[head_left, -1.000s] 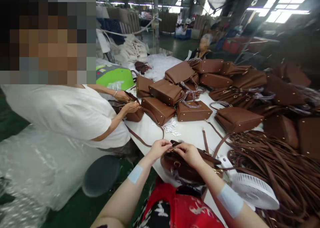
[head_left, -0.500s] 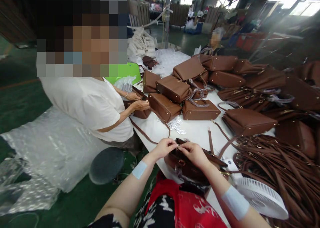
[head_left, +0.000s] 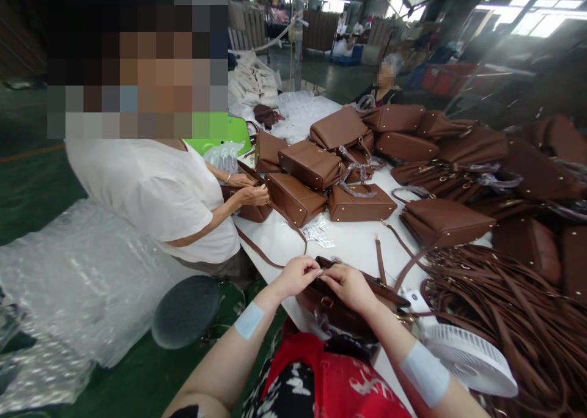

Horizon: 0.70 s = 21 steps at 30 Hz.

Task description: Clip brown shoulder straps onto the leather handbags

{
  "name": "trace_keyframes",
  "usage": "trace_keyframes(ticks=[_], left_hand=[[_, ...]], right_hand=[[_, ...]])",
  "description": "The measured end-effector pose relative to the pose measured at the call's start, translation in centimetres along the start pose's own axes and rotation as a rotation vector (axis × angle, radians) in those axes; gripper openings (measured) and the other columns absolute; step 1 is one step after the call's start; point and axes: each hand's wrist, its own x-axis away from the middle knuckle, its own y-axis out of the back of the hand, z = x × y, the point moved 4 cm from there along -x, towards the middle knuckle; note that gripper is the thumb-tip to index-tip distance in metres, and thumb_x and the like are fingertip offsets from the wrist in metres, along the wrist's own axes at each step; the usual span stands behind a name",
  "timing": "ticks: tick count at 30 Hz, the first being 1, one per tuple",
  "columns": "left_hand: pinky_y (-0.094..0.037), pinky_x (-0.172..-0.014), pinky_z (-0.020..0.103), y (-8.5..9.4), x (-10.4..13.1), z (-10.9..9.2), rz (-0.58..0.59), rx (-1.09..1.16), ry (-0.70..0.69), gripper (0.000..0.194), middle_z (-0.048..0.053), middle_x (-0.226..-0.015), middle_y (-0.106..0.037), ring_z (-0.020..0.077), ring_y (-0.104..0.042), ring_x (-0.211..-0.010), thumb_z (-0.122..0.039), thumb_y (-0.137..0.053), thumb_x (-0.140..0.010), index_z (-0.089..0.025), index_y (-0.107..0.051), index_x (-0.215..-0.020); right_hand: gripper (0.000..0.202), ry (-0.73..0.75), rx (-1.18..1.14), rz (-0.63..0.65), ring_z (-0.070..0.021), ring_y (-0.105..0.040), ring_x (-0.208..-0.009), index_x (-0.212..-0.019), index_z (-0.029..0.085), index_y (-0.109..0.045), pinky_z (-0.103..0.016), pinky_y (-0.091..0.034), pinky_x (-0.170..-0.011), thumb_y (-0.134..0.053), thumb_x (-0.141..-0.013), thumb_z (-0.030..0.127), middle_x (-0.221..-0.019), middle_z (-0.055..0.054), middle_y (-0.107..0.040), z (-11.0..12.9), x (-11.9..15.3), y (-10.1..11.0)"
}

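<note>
The bag (head_left: 342, 313) sits at the tabletop's (head_left: 351, 245) near edge. The left hand (head_left: 299, 275) and right hand (head_left: 351, 288) meet at its far left corner, each grip pinching some bit of the rim (exactly which is hidden). This looks like close fastening work, calling next for a steady fingertip hold. Rightward, the fan (head_left: 472, 358) and straps (head_left: 499, 311) crowd in; toward the packets (head_left: 320, 231) there's more room.

L fingers (head_left: 312, 273) nr R fingers (head_left: 332, 272), both bent
</note>
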Motion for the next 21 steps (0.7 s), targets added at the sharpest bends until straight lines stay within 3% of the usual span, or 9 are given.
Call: trace_keyframes(ticks=[8, 16, 21], left_hand=[[-0.04, -0.065, 0.025, -0.7, 0.3, -0.9, -0.076, -0.092, -0.008, 0.017, 0.002, -0.072, -0.062, 0.0146, -0.055, -0.069, -0.027, -0.057, -0.083, -0.017, -0.065, -0.073], [-0.04, -0.062, 0.026, -2.1, 0.8, 0.5, -0.143, -0.007, 0.076, 0.021, 0.002, -0.069, -0.061, 0.0152, -0.054, -0.065, -0.032, -0.053, -0.085, -0.017, -0.062, -0.073], [-0.042, -0.067, 0.03, -1.6, 1.3, -0.7, -0.167, -0.261, 0.021, 0.022, 0.005, -0.076, -0.06, 0.0184, -0.056, -0.073, -0.03, -0.048, -0.087, -0.018, -0.06, -0.073]], right_hand=[[0.032, -0.028, -0.027, 0.021, -0.0165, -0.06, -0.071, -0.075, 0.021, -0.071, -0.027, -0.042, -0.069, -0.049, -0.094, 0.035, -0.073, -0.003, -0.067, -1.1, 0.0, -0.9], [0.03, -0.04, -0.003, 0.053, -0.015, -0.06, -0.07, -0.074, 0.02, -0.072, -0.025, -0.043, -0.069, -0.051, -0.093, 0.03, -0.073, -0.003, -0.068, -1.2, -0.2, -1.2], [0.028, -0.064, 0.07, 0.047, -0.017, -0.063, -0.073, -0.073, 0.02, -0.075, -0.026, -0.044, -0.072, -0.053, -0.09, 0.025, -0.075, -0.004, -0.072, -0.8, -0.5, -1.3]])
